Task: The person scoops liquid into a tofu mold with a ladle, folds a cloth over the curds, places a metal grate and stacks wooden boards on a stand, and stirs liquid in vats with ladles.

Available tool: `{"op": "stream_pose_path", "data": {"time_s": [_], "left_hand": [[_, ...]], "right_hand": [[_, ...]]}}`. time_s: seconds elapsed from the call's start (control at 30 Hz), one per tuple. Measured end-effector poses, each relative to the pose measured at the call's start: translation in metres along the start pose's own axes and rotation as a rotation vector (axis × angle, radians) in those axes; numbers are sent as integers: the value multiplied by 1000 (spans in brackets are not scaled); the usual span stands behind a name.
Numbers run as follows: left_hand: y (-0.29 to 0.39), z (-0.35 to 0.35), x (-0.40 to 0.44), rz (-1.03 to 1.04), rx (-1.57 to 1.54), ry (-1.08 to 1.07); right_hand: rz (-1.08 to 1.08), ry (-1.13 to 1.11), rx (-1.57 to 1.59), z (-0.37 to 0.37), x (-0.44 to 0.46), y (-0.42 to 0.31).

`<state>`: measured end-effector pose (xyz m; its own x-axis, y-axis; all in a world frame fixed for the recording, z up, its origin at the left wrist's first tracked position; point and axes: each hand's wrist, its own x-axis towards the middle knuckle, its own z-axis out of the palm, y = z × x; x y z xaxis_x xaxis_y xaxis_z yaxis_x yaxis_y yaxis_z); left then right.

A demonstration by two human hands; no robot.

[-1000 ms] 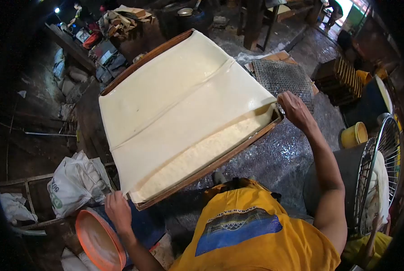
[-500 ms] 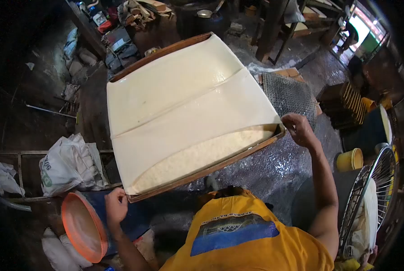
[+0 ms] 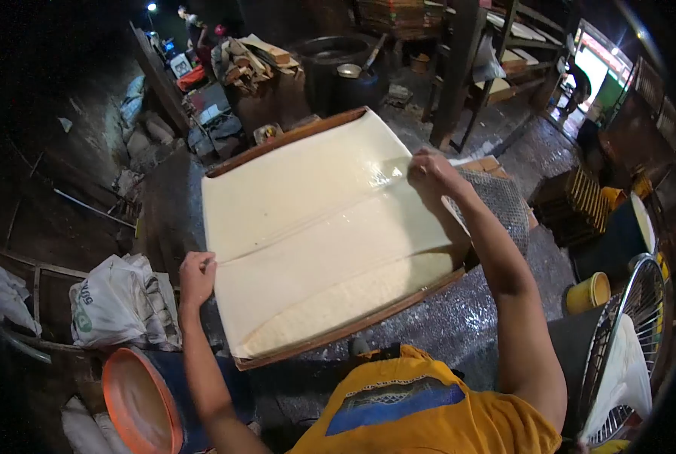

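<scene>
A wooden frame (image 3: pixel 353 330) holds a pale, crumbly mass (image 3: pixel 353 299), which shows along the near edge. Wet cream cloth (image 3: pixel 300 189) covers most of it, with a fold running across the middle. My left hand (image 3: pixel 198 278) is closed at the left edge, pinching the cloth near one end of that fold. At the fold's other end, on the right edge, my right hand (image 3: pixel 433 172) has its fingers closed on the cloth.
Wire mesh (image 3: pixel 497 208) lies right of the frame. An orange-rimmed tub (image 3: pixel 142 401) and white sacks (image 3: pixel 114 303) stand at left. A yellow bucket (image 3: pixel 588 293), stacked trays (image 3: pixel 572 200) and a wire basket (image 3: pixel 633 333) are at right. People are in the far background.
Both hands have moved from the frame's near corners up along its sides to the fold. The cloth over the near part lies flatter.
</scene>
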<state>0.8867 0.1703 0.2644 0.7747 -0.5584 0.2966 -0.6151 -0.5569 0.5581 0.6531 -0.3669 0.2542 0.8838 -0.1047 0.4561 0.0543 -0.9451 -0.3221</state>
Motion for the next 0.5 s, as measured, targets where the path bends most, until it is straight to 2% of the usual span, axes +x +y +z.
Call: {"op": "stream_pose_path", "data": {"time_s": [0.03, 0.17, 0.23, 0.27, 0.37, 0.4, 0.47, 0.5], "left_hand": [[-3, -1, 1, -6, -15, -3], [-4, -5, 3, 54, -24, -6], [-3, -7, 5, 70, -57, -5], [-6, -8, 9, 83, -75, -6], [-31, 1, 19, -95, -446, -55], [-37, 2, 22, -129, -554, -85], [-47, 4, 26, -199, -767, -172], [-49, 2, 27, -196, -705, -192]], "right_hand": [[-86, 0, -38, 0, 2, -4], [204, 117, 230, 1, 3, -7], [370, 45, 365, -4, 3, -10], [341, 76, 440, 4, 3, 3], [461, 17, 546, 6, 12, 9], [410, 51, 483, 8, 16, 9], [440, 23, 534, 6, 21, 8], [463, 15, 559, 5, 23, 9]]}}
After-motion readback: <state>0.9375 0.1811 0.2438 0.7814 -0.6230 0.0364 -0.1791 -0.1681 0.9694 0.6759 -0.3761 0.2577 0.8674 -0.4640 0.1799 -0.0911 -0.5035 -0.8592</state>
